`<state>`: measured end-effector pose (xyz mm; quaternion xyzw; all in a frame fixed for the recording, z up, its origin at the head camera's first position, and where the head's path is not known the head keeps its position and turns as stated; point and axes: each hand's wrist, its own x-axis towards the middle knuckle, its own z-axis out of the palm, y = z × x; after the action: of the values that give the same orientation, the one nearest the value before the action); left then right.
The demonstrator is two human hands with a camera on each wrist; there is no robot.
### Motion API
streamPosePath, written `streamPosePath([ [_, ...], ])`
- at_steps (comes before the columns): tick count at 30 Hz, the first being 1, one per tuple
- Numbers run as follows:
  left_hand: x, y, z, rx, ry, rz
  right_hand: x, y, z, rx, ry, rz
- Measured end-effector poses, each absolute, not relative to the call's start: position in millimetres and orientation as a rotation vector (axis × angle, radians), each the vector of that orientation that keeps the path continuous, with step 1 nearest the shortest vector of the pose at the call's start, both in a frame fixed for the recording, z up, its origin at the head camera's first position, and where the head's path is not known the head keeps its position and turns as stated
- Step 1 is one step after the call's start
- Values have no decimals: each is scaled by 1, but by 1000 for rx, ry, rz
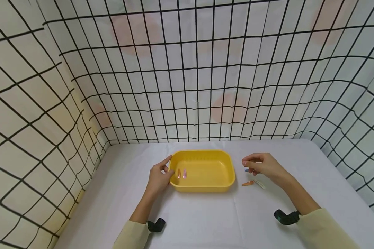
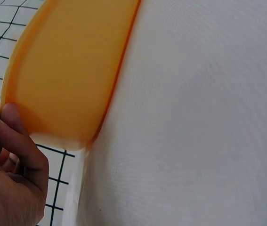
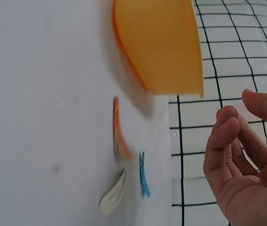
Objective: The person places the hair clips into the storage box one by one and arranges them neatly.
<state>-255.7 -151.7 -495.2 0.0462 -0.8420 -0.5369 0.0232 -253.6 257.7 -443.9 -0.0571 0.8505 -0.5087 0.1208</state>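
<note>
A yellow plastic tray sits on the table, and my left hand grips its left rim between thumb and fingers. Inside it, near that hand, lie an orange hair clip and a pink hair clip. My right hand hovers to the right of the tray with loosely bent fingers. In the right wrist view its thumb and fingertips are apart, with nothing between them. Below it on the table are a blue hair clip, another orange hair clip and a white hair clip.
White cloth covers the table. A black wire grid stands along the back and both sides, with pale sheeting behind it. Each wrist carries a black camera, like the one on the right wrist.
</note>
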Motion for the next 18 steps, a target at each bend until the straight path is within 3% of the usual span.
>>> streamPosePath([
  [18, -256, -153, -495, 140, -2613, -1662, -238, 302, -473, -80, 2523, -1431],
])
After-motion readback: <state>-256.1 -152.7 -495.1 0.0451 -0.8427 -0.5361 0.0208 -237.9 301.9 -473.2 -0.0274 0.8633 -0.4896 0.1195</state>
